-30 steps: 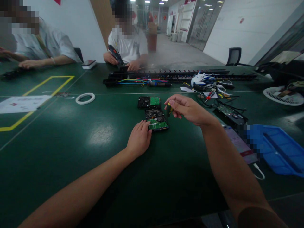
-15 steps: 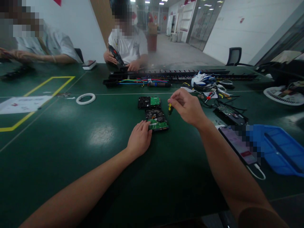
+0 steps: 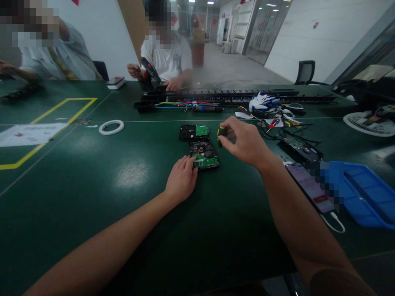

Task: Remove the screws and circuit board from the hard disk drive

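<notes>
A hard drive with a green circuit board (image 3: 206, 161) lies on the dark green table (image 3: 160, 242). My left hand (image 3: 182, 177) rests its fingertips on the board's left end, the fingers close together. Between thumb and fingers of my right hand (image 3: 242, 142) is a small yellow and black screwdriver (image 3: 221, 133). It stands nearly upright, its tip down by the drive's right edge; whether the tip touches is too small to tell. Just behind is a second hard drive (image 3: 189, 132), black with a smaller green board.
A phone (image 3: 311, 187) and a blue tray (image 3: 367, 193) lie at the right. Another drive (image 3: 300, 149), cables and gloves (image 3: 263, 102) are farther back. A white ring (image 3: 111, 127) lies left. Two people work across the table, one with a power tool (image 3: 150, 70).
My right hand's fingers have shifted around the screwdriver handle, which stays near the drive's edge. My left hand has not moved. Across the table, one person's hand has come off the power tool.
</notes>
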Demonstrator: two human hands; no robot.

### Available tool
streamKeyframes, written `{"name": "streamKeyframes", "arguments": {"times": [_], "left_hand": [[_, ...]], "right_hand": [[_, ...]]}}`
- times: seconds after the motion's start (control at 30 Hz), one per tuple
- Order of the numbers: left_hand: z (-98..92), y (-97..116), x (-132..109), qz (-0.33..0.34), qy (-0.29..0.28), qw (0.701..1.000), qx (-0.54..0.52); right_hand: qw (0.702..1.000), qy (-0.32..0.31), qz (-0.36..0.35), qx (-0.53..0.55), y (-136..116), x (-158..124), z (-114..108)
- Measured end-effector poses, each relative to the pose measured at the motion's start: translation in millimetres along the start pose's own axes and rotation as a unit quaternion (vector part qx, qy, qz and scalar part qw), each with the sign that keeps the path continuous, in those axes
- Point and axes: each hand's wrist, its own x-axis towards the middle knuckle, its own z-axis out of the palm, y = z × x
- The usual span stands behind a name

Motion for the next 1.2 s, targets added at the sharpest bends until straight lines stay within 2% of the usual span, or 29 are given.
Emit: {"name": "streamKeyframes", "arguments": {"times": [0.23, 0.53, 0.83, 1.03, 1.2], "left_hand": [[1.6, -1.8, 0.0, -0.001, -0.001, 1.000, -0.001], [-1.3, 0.0, -0.5, -0.001, -0.001, 1.000, -0.001], [-2.1, 0.1, 0.8, -0.001, -0.012, 1.000, 0.008], [-1.8, -0.2, 0.2, -0.004, -0.017, 1.000, 0.018], [0.1, -1.5, 0.0, -0.001, -0.015, 1.000, 0.019]], "right_hand": [[0.997, 0.008, 0.000, -0.073, 0.0, 2.8, 1.1], [0.993, 0.013, 0.030, -0.109, 1.3, 0.5, 0.3], [0.988, 0.009, 0.028, -0.155, -2.8, 0.7, 1.2], [0.991, -0.022, 0.028, -0.128, -0.8, -0.6, 0.0], [0.994, -0.019, 0.041, -0.095, 2.2, -0.1, 0.4]]}}
